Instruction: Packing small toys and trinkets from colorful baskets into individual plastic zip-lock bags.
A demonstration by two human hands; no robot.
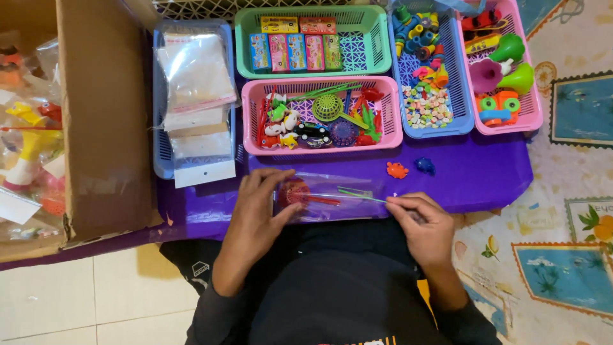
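A clear plastic bag (332,198) lies flat on the purple table (472,176) in front of me, with a red round toy and thin red and green sticks inside it. My left hand (258,207) presses down on the bag's left end, fingers spread over the red toy. My right hand (418,220) pinches the bag's right end at its opening, fingers closed on the plastic. A small orange toy (397,170) and a small blue toy (424,165) lie loose on the table just beyond the bag.
A pink basket (322,115) of small toys stands behind the bag, beside a blue basket (195,96) of empty clear bags. Further back are a green basket (313,41), another blue basket (428,70) and a pink basket (501,64). An open cardboard box (96,115) sits at left.
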